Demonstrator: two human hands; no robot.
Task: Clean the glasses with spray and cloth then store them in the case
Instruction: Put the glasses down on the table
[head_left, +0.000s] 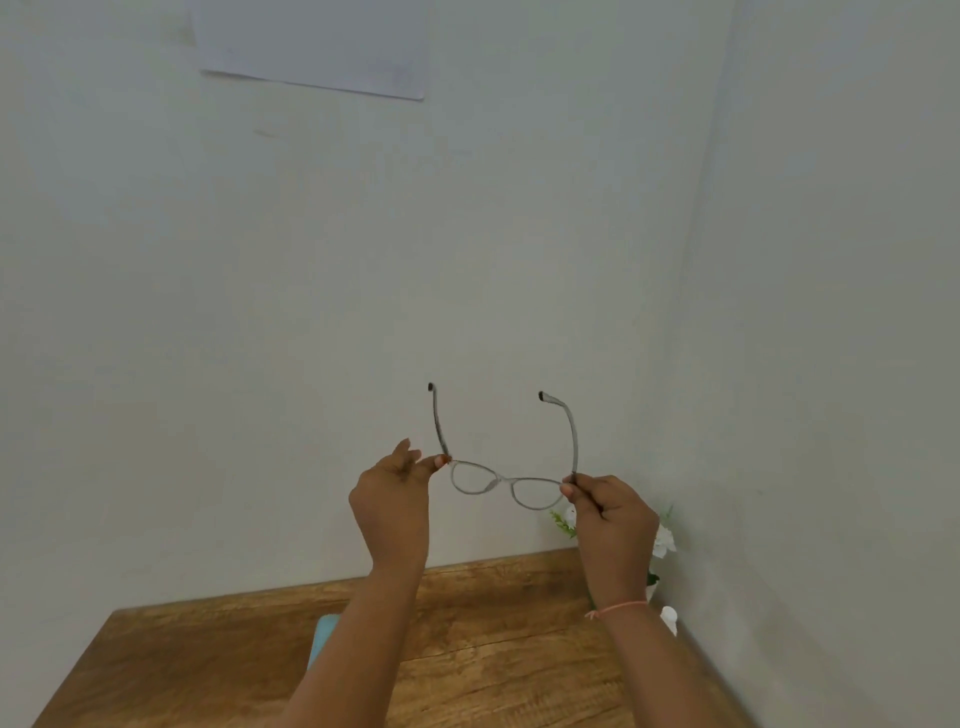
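The glasses (506, 480) have a thin grey frame and clear lenses. I hold them up in front of the wall, well above the table, with both temple arms unfolded and pointing upward. My left hand (395, 506) pinches the frame's left corner at the hinge. My right hand (613, 519) pinches the right corner. A light blue object (323, 636), cloth or case I cannot tell, lies on the table, mostly hidden behind my left forearm. A small white bottle (669, 619) shows at the table's right edge beside my right wrist.
The wooden table (493, 639) stands in a corner, with white walls behind it and to its right. A small vase of white flowers (662, 540) sits in the back right corner, partly behind my right hand. A sheet of paper (317, 47) hangs on the wall.
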